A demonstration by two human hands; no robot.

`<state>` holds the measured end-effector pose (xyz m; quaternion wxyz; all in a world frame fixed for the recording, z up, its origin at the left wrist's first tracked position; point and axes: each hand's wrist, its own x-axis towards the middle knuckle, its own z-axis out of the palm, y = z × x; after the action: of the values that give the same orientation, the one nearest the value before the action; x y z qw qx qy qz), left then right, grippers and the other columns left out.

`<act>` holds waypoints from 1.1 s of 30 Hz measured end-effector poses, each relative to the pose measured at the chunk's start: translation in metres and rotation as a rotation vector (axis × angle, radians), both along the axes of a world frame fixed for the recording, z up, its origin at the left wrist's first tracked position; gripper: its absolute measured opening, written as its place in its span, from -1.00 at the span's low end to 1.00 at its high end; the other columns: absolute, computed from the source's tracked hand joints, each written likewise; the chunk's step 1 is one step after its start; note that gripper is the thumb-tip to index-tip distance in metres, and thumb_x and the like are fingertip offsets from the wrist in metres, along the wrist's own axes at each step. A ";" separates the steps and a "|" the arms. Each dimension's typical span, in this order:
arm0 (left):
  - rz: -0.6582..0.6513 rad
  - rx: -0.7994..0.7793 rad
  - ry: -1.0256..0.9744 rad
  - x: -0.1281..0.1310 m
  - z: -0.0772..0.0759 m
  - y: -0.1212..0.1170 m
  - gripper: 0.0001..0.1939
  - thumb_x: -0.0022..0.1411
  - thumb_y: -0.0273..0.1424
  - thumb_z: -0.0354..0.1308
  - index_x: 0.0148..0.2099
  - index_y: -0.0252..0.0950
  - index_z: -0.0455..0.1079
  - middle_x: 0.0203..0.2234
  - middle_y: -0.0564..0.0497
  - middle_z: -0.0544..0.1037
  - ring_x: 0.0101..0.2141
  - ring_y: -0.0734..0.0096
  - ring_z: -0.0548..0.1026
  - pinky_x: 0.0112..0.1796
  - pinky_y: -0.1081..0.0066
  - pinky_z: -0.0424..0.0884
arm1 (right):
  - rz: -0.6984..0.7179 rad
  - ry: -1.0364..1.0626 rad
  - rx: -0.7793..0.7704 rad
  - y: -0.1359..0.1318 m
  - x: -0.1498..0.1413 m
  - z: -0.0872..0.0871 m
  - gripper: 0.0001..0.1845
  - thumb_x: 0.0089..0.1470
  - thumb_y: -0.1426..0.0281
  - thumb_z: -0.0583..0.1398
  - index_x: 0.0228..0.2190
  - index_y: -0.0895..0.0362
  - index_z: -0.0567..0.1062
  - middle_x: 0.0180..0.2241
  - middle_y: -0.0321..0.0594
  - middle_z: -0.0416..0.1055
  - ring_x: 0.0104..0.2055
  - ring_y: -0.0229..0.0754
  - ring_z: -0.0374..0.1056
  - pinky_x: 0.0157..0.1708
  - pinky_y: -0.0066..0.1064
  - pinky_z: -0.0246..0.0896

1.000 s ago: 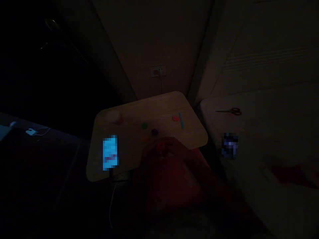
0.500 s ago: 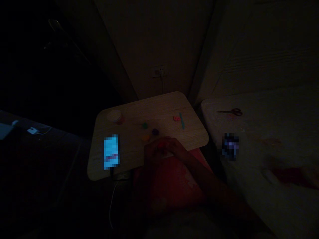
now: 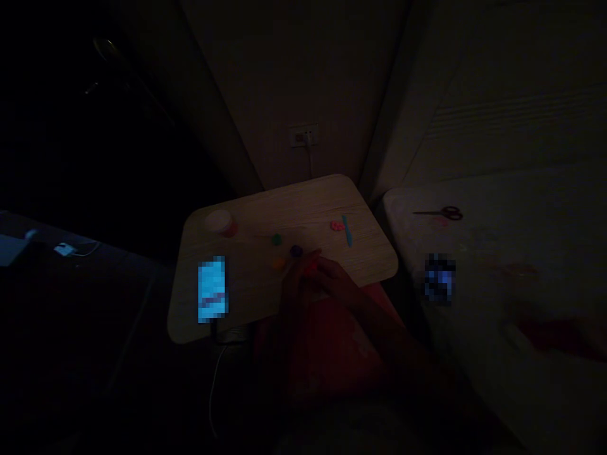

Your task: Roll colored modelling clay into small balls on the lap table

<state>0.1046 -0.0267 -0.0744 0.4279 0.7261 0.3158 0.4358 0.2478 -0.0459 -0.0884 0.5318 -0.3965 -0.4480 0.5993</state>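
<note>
Between my two hands, near the front edge of the small wooden table (image 3: 251,291), is a lump of red modelling clay (image 3: 310,266). My left hand (image 3: 294,278) holds it from the left, fingers pointing up and to the right. From the right, my right hand (image 3: 336,278) has its fingers bent against the same lump. Just beyond them lie a dark purple lump (image 3: 296,251), an orange lump (image 3: 278,263) and a green lump (image 3: 276,239). Farther right a bumpy pink piece (image 3: 337,225) rests beside a blue modelling tool (image 3: 347,230). Dim light hides finger detail.
A lidded tub (image 3: 219,222) stands at the table's back left, with a lit, blurred screen (image 3: 212,289) at the front left. To the right, scissors (image 3: 450,213) lie on a pale surface (image 3: 478,246). A wall socket (image 3: 303,135) holds a plug behind the table.
Both hands have turned about the red clay. The left fingers now point upward and have straightened, where before the hands were clasped more flatly together. The table items stay put.
</note>
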 end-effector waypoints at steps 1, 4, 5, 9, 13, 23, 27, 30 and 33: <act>-0.006 -0.016 0.001 -0.001 0.001 0.000 -0.53 0.46 -0.15 0.07 0.31 -0.16 0.41 0.25 -0.16 0.48 0.21 0.04 0.46 0.23 0.04 0.38 | 0.010 0.022 -0.007 0.000 0.000 -0.001 -0.56 0.10 0.00 0.33 -0.29 0.14 0.50 -0.49 -0.36 0.38 -0.52 -0.31 0.27 -0.52 -0.47 0.22; -0.027 -0.085 -0.020 -0.003 0.005 -0.001 -0.53 0.45 -0.13 0.08 0.29 -0.16 0.44 0.24 -0.16 0.49 0.18 0.04 0.48 0.19 0.08 0.42 | 0.030 0.028 -0.004 0.000 0.000 -0.003 -0.50 0.08 -0.07 0.33 -0.31 0.14 0.49 -0.52 -0.36 0.37 -0.54 -0.30 0.27 -0.54 -0.47 0.23; -0.037 -0.116 -0.035 -0.004 0.006 -0.001 -0.52 0.44 -0.11 0.08 0.29 -0.17 0.44 0.23 -0.16 0.49 0.17 0.04 0.49 0.18 0.09 0.43 | 0.033 0.013 0.001 0.000 0.000 -0.002 -0.49 0.10 -0.09 0.31 -0.33 0.14 0.49 -0.53 -0.36 0.36 -0.55 -0.30 0.26 -0.54 -0.47 0.23; -0.096 -0.219 -0.120 -0.008 0.007 -0.002 -0.38 0.37 0.02 0.12 0.34 -0.18 0.39 0.28 -0.17 0.45 0.24 -0.05 0.44 0.18 0.08 0.44 | 0.026 -0.037 0.017 -0.002 -0.001 0.001 -0.45 0.16 -0.14 0.24 -0.40 0.13 0.46 -0.56 -0.35 0.35 -0.56 -0.30 0.25 -0.58 -0.48 0.20; -0.122 -0.250 -0.141 -0.009 0.008 -0.002 -0.40 0.41 0.00 0.10 0.36 -0.16 0.36 0.31 -0.16 0.42 0.30 0.00 0.37 0.24 0.08 0.38 | 0.018 -0.031 0.028 -0.003 -0.002 0.001 -0.39 0.19 -0.19 0.19 -0.44 0.13 0.42 -0.59 -0.36 0.32 -0.59 -0.31 0.23 -0.60 -0.49 0.16; -0.032 -0.104 -0.175 -0.005 -0.003 0.000 -0.50 0.39 -0.03 0.15 0.25 -0.13 0.41 0.33 -0.18 0.39 0.34 0.03 0.32 0.31 -0.06 0.26 | 0.012 -0.021 0.073 -0.002 0.001 0.002 -0.40 0.14 -0.15 0.26 -0.16 0.14 0.51 -0.43 -0.32 0.38 -0.52 -0.31 0.23 -0.54 -0.48 0.18; 0.009 -0.023 -0.120 -0.010 0.000 0.004 -0.59 0.32 -0.01 0.23 0.07 -0.10 0.53 0.33 -0.13 0.38 0.35 -0.01 0.28 0.36 -0.16 0.13 | 0.045 -0.021 0.062 -0.003 0.004 0.003 -0.43 0.15 -0.14 0.25 -0.27 0.15 0.52 -0.51 -0.35 0.33 -0.55 -0.33 0.16 -0.56 -0.49 0.09; -0.022 -0.027 -0.142 -0.012 0.000 0.006 -0.60 0.30 0.00 0.25 0.04 -0.11 0.54 0.27 -0.15 0.45 0.31 0.00 0.34 0.34 -0.14 0.18 | 0.065 -0.044 0.064 -0.004 0.004 0.005 -0.44 0.16 -0.14 0.24 -0.28 0.14 0.52 -0.51 -0.35 0.33 -0.54 -0.33 0.16 -0.56 -0.49 0.07; -0.019 -0.027 -0.141 -0.011 -0.001 0.007 -0.60 0.29 0.01 0.26 -0.01 -0.15 0.56 0.22 -0.18 0.49 0.25 -0.01 0.41 0.29 -0.12 0.25 | 0.064 -0.040 0.052 -0.004 0.003 0.004 -0.48 0.18 -0.11 0.23 -0.26 0.12 0.52 -0.49 -0.35 0.34 -0.53 -0.32 0.15 -0.54 -0.48 0.06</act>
<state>0.0931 -0.0198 -0.0751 0.4628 0.6907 0.2839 0.4776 0.2503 -0.0503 -0.0845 0.5136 -0.3799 -0.4863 0.5962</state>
